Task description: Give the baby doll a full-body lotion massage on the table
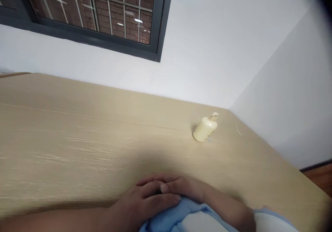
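Note:
My left hand (141, 202) comes in from the left and overlaps my right hand (178, 186) at the table's near side. Its visible fingers are stretched out and seem to hold nothing. The fingers of my right hand lie extended behind my left hand, partly covered by it, and its thumb rests against the left hand's fingers. Blue and white cloth (192, 216), perhaps clothing, lies just below both hands. Beyond them a cream pump bottle (204, 130) stands on the table, apart from both hands.
The light wood-grain table (90, 138) runs back to a white wall (197, 52). A thin pale strand (238, 130) lies close to the table's right edge. A dark-framed window (98, 40) with bars is at upper left, and brown floor (320, 176) shows at far right.

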A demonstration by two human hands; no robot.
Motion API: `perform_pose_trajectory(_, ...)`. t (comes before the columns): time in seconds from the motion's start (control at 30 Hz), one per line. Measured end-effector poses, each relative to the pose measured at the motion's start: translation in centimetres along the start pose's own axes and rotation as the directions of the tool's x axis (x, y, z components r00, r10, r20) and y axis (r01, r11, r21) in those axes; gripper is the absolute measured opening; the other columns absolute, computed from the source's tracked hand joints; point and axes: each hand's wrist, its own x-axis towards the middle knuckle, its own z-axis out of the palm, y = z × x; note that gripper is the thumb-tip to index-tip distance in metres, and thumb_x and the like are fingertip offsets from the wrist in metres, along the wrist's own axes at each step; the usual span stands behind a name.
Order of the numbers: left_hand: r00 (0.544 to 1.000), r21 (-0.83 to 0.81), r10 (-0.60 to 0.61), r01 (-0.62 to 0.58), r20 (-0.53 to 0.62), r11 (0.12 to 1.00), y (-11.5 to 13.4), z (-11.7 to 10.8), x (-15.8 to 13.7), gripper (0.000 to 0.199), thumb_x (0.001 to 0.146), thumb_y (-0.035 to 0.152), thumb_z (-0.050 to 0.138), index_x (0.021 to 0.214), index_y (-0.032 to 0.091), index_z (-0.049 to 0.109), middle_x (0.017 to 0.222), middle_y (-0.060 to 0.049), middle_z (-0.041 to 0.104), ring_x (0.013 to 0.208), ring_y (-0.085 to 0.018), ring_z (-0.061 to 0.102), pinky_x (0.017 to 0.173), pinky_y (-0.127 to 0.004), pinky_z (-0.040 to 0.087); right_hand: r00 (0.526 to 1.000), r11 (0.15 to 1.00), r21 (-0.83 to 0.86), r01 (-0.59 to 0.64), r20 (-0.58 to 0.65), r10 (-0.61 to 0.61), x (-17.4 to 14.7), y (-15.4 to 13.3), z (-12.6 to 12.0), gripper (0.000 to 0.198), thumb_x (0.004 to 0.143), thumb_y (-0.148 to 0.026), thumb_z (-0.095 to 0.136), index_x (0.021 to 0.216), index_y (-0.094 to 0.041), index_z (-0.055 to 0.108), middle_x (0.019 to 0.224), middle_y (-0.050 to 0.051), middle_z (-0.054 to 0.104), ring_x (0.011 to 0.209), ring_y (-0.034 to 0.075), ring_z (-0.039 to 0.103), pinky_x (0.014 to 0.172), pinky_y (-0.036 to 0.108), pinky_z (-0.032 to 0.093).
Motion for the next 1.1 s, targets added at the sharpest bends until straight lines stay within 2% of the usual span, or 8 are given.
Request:
perform_pose_trajectory(0.1, 0.996, 0.033, 0.000, -0.002, 0.088, 0.999, 1.0, -0.8, 0.3, 0.048, 0.090, 0.039, 0.060, 0.137, 0.037, 0.054, 0.141, -0.002, 0.057, 0.132, -0.025, 0.051, 0.111, -0.037, 0.040, 1.000, 0.999, 0.048, -0.002, 0.000, 0.002, -0.1, 0.1, -0.1, 0.061, 0.089, -0.058, 0.055, 0.136, -0.018, 0.058, 0.141, 0.010, 0.056, 0.136, 0.026, 0.045, 0.116, 0.038, 0.027)
perform_pose_trajectory(0.2, 0.991, 0.012, -0.101, 0.100, 0.092, 0.995, 2.0, -1.3, 0.7, 0.059, 0.080, 0.043, 0.070, 0.135, 0.030, 0.056, 0.140, -0.006, 0.058, 0.131, -0.029, 0.052, 0.111, -0.042, 0.040, 0.999, 0.991, 0.132, -0.010, 0.036, 0.006, -0.1, 0.4, -0.2, 0.065, 0.090, -0.063, 0.049, 0.136, -0.017, 0.057, 0.140, 0.012, 0.056, 0.136, 0.027, 0.046, 0.115, 0.040, 0.028)
perform_pose_trajectory(0.3, 0.980, -0.003, -0.163, 0.165, 0.114, 0.986, 2.2, -1.4, 0.8, 0.067, 0.072, 0.043, 0.074, 0.135, 0.026, 0.056, 0.135, -0.007, 0.062, 0.124, -0.030, 0.058, 0.107, -0.043, 0.043, 0.996, 0.987, 0.162, -0.007, 0.085, -0.007, 0.0, 0.8, -0.6, 0.068, 0.086, -0.056, 0.062, 0.141, -0.017, 0.051, 0.147, 0.012, 0.050, 0.140, 0.029, 0.040, 0.116, 0.042, 0.025)
perform_pose_trajectory(0.47, 0.968, 0.005, -0.214, 0.215, 0.130, 0.977, 2.2, -1.4, 1.0, 0.059, 0.071, 0.041, 0.075, 0.127, 0.027, 0.062, 0.130, -0.007, 0.065, 0.119, -0.029, 0.061, 0.104, -0.040, 0.046, 0.996, 0.984, 0.178, -0.019, 0.095, 0.002, 0.1, 1.1, -0.9, 0.068, 0.084, -0.043, 0.068, 0.143, -0.016, 0.048, 0.149, 0.013, 0.046, 0.141, 0.030, 0.038, 0.117, 0.043, 0.024)
perform_pose_trajectory(0.8, 0.974, -0.006, -0.201, 0.202, 0.105, 0.979, 1.9, -1.3, 0.5, 0.062, 0.069, 0.042, 0.077, 0.127, 0.029, 0.060, 0.131, -0.005, 0.064, 0.121, -0.029, 0.059, 0.107, -0.039, 0.043, 0.997, 0.987, 0.159, -0.018, 0.080, 0.005, 0.2, 1.2, -1.0, 0.065, 0.085, -0.040, 0.067, 0.142, -0.015, 0.049, 0.148, 0.013, 0.048, 0.141, 0.029, 0.040, 0.117, 0.042, 0.025)
perform_pose_trajectory(0.9, 0.965, 0.010, -0.218, 0.219, 0.148, 0.976, 2.0, -1.5, 0.7, 0.062, 0.071, 0.044, 0.073, 0.128, 0.026, 0.059, 0.132, -0.006, 0.063, 0.123, -0.030, 0.058, 0.107, -0.041, 0.043, 0.997, 0.982, 0.186, -0.023, 0.074, 0.010, 0.3, 1.5, -1.0, 0.066, 0.083, -0.040, 0.069, 0.142, -0.014, 0.050, 0.147, 0.013, 0.049, 0.140, 0.030, 0.041, 0.117, 0.042, 0.026)
perform_pose_trajectory(1.1, 0.947, 0.073, -0.256, 0.247, 0.193, 0.966, 1.8, -1.5, 0.9, 0.068, 0.065, 0.048, 0.076, 0.126, 0.023, 0.059, 0.128, -0.007, 0.064, 0.120, -0.030, 0.059, 0.108, -0.042, 0.042, 0.997, 0.982, 0.187, -0.014, 0.076, 0.000, 0.3, 1.6, -1.1, 0.066, 0.083, -0.038, 0.069, 0.142, -0.014, 0.050, 0.148, 0.013, 0.048, 0.140, 0.031, 0.040, 0.118, 0.044, 0.025)
